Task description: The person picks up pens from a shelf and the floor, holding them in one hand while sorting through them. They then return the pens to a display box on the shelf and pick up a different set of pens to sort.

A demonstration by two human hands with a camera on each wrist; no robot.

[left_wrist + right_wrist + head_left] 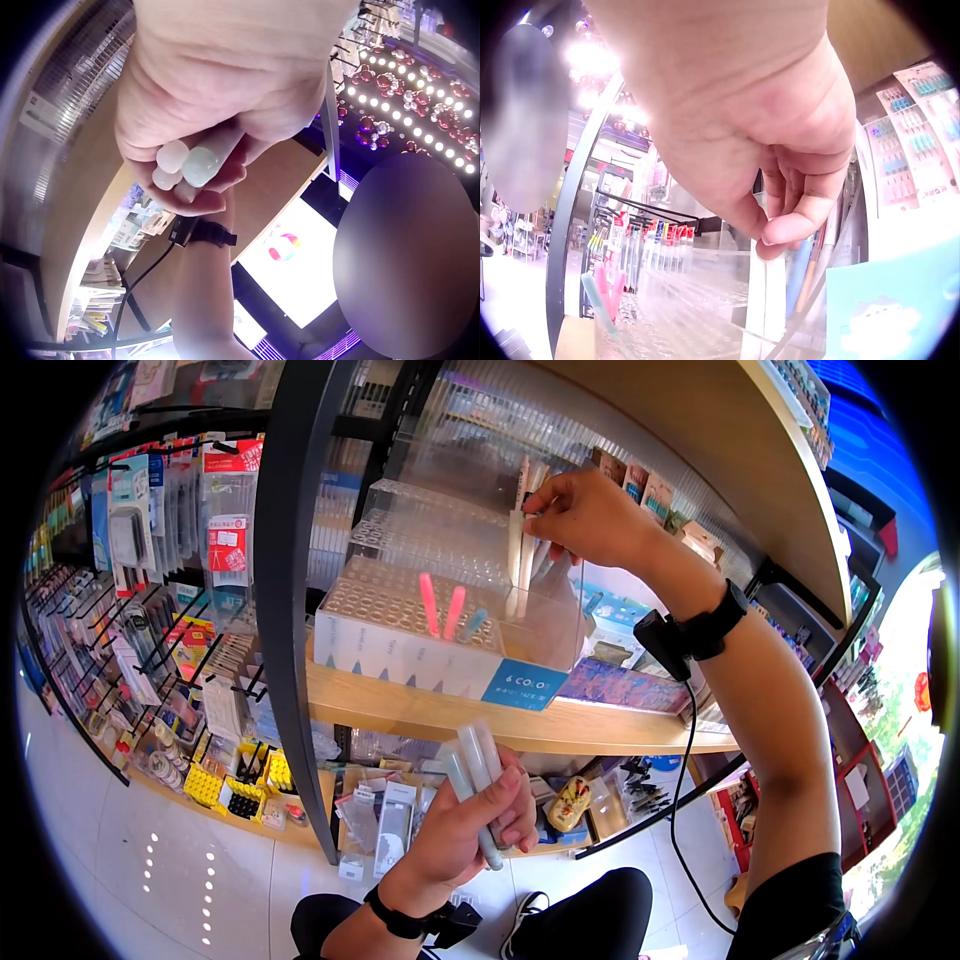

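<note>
My right hand (590,520) is at the clear back section of a pen display box (410,660), thumb and fingertips pinching the top of a slim white pen (515,550). The right wrist view shows that white pen (757,307) upright below the fingertips, among other pens. Lower down, in front of the shelf, my left hand (465,825) grips several pale, translucent pens (480,755) in a bundle. Their rounded ends (201,166) poke out of the curled fingers in the left wrist view. Two pink pens (428,603) and a blue-green one (475,623) stand in the box's holes.
A wooden shelf edge (480,728) runs beneath the box, and a black upright post (290,560) stands to its left. Another wooden shelf (740,440) overhangs my right hand. Hanging packets (228,520) fill a rack at the left. A cable (680,790) trails from my right wrist.
</note>
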